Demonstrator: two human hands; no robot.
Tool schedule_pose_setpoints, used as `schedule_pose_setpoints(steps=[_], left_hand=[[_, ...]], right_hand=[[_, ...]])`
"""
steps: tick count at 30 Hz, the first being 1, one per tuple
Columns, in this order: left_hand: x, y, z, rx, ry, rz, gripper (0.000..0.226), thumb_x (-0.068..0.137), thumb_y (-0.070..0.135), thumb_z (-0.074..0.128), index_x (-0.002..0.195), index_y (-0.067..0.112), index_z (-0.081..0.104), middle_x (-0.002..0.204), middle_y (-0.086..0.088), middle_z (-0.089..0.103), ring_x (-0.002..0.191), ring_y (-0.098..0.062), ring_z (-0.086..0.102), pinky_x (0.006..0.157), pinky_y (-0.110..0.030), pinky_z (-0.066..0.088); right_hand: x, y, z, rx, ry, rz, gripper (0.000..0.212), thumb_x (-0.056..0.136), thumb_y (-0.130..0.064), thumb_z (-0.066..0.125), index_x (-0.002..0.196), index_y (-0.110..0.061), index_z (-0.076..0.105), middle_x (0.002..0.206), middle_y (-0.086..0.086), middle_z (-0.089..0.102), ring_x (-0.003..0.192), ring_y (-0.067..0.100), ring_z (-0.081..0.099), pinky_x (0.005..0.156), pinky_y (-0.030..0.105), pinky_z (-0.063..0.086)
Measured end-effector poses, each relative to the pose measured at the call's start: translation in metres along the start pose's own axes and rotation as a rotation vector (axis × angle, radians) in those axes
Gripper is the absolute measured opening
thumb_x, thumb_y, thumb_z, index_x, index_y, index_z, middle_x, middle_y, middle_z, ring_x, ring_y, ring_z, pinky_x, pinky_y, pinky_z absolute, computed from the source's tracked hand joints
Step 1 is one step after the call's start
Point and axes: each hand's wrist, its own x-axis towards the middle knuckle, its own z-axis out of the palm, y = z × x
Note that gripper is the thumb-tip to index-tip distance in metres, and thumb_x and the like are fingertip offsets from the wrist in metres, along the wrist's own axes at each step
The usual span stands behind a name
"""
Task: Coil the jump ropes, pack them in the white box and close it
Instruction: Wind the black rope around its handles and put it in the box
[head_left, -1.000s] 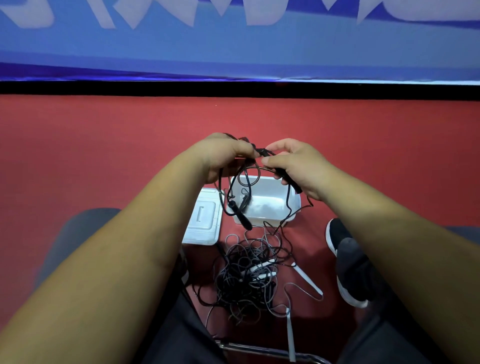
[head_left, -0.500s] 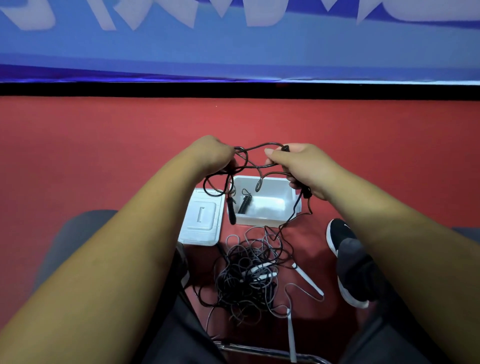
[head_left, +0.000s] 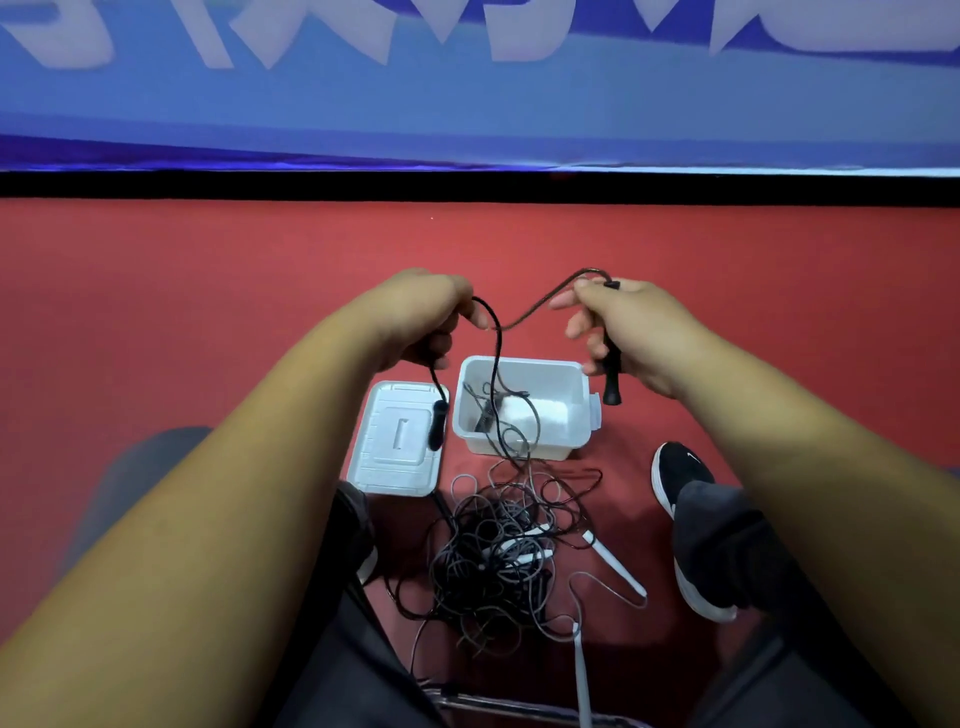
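The person sits above a red floor (head_left: 208, 291) and holds both hands out over it. The left hand (head_left: 431, 317) is clenched around a black rope (head_left: 496, 353). From this grip one end of the rope hangs down, and its black handle (head_left: 438, 425) hangs in front of the lid. The right hand (head_left: 618, 332) is closed around the other black handle (head_left: 612, 379), which points down beside the right rim of the box; the fingers (head_left: 576, 327) on the inner side are partly spread. Between the two hands the rope makes a loose arc in the air, and one strand falls from near the left hand down into the box.

The white box (head_left: 576, 415) stands open on the floor, below and between the hands. Inside it lie a few thin dark strands and one small dark piece that I cannot identify. The white lid (head_left: 400, 467) lies flat on the floor, just beside the left side of the box.

Nearer to the person, a tangled pile of ropes (head_left: 498, 566) lies on the floor, black and grey together, and touches the near side of the box with some loops. Two white handles (head_left: 618, 569) stick out from the pile on its right and near side. A black shoe (head_left: 680, 478) with a white sole stands to the right of the pile.
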Motion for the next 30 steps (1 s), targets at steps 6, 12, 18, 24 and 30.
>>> schedule_pose_setpoints(steps=[6,12,18,24,30], left_hand=[[-0.003,0.003,0.001,0.004,-0.053,0.238,0.028,0.1,0.03,0.061,0.099,0.007,0.076,0.061,0.0,0.026,0.052,-0.018,0.021,0.051,-0.025,0.021],[-0.003,0.008,0.003,-0.29,-0.131,0.259,0.037,0.109,0.035,0.05,0.123,0.008,0.07,0.067,0.001,0.025,0.061,-0.019,0.013,0.056,-0.031,0.014],[0.003,0.012,0.019,-0.817,-0.253,0.093,0.032,0.106,0.017,0.036,0.129,0.006,0.056,0.071,0.002,0.042,0.054,-0.01,0.026,0.055,-0.026,0.038],[0.013,0.012,0.026,-1.222,-0.228,0.083,0.023,0.104,0.004,0.032,0.115,0.003,0.052,0.074,0.0,0.046,0.054,-0.009,0.037,0.062,-0.028,0.049],[0.031,0.007,0.014,-1.183,0.052,0.052,0.025,0.102,0.004,0.031,0.087,0.013,0.049,0.071,0.002,0.049,0.056,-0.011,0.055,0.067,-0.03,0.057]], right_hand=[[0.002,0.007,0.0,-0.163,-0.018,0.089,0.041,0.094,-0.03,0.073,0.122,-0.001,0.071,0.063,-0.004,0.036,0.049,0.014,0.028,0.047,0.027,0.028],[0.008,0.016,0.003,-0.128,-0.03,0.275,0.031,0.099,-0.028,0.062,0.105,-0.001,0.077,0.064,-0.001,0.036,0.046,0.013,0.03,0.049,0.026,0.03],[0.002,0.016,0.018,0.048,-0.161,0.246,0.034,0.092,0.002,0.048,0.113,0.001,0.075,0.099,0.011,0.073,0.055,0.009,0.04,0.052,0.026,0.037],[-0.005,0.031,0.039,-0.116,-0.303,0.148,0.045,0.084,0.005,0.048,0.104,-0.014,0.083,0.106,0.009,0.075,0.057,0.011,0.048,0.056,0.028,0.037],[-0.01,0.025,0.037,-0.141,-0.438,0.156,0.024,0.099,-0.016,0.067,0.117,-0.003,0.076,0.109,0.013,0.08,0.062,0.011,0.045,0.058,0.03,0.032]])
